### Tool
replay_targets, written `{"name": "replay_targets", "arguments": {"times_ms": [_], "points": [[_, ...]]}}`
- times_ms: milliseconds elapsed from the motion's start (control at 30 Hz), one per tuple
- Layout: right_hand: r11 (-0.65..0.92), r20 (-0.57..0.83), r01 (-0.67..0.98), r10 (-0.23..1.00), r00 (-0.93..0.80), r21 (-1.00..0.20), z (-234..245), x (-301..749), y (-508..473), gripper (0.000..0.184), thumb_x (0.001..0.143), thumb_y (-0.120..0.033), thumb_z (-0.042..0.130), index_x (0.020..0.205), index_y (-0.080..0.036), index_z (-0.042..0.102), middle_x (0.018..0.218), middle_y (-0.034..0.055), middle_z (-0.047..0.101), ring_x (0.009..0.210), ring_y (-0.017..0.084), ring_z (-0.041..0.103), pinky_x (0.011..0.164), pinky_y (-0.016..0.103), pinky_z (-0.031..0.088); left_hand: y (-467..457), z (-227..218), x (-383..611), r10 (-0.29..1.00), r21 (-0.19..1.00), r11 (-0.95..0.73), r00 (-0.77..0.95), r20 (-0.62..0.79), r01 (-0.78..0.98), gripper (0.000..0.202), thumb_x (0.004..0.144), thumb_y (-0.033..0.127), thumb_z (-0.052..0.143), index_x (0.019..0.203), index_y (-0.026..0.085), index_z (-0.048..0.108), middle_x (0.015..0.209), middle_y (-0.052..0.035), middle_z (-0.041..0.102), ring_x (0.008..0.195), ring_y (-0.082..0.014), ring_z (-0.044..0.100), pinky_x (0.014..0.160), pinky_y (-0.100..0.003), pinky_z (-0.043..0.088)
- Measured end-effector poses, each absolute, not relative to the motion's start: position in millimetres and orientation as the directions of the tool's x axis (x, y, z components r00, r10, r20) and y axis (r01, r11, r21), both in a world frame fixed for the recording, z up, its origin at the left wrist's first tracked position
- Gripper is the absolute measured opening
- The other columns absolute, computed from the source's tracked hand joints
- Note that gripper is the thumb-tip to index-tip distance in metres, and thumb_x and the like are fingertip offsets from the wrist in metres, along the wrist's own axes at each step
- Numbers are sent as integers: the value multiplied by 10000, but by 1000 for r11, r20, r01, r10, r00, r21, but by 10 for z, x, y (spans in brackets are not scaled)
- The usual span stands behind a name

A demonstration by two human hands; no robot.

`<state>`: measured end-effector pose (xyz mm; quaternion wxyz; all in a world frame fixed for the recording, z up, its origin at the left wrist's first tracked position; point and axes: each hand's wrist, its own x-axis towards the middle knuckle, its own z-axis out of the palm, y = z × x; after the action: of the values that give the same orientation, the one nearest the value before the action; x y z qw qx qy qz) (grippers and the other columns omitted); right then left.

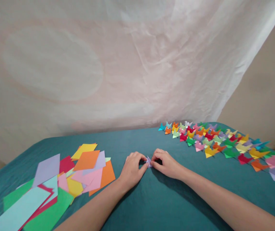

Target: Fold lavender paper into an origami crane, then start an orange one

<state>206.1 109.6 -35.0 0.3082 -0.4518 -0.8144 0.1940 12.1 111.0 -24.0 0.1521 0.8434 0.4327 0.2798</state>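
A small lilac folded paper piece (pixel 148 161) sits on the teal tablecloth (pixel 166 199) between my two hands. My left hand (pixel 132 170) pinches its left side with curled fingers. My right hand (pixel 166 164) pinches its right side, fingers bent over it. Both forearms reach in from the bottom edge. Most of the paper is hidden by my fingertips.
A loose heap of flat coloured paper sheets (pixel 62 183) lies at the left. Several rows of small folded paper figures (pixel 219 142) in many colours run along the back right. A cream cloth (pixel 118 64) hangs behind the table.
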Motion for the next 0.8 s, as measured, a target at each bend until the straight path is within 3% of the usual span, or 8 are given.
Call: {"name": "replay_targets", "arguments": {"times_ms": [800], "points": [[494,321,654,869,-376,-572,-309,2031,1070,41,772,-182,596,737,-184,574,789,15,556,793,162,520,723,291,377,1085,-235,118,810,465,-586,474,343,664,114,818,267,569,903,193,550,904,-31,588,882,-204,514,774,-325,390]]}}
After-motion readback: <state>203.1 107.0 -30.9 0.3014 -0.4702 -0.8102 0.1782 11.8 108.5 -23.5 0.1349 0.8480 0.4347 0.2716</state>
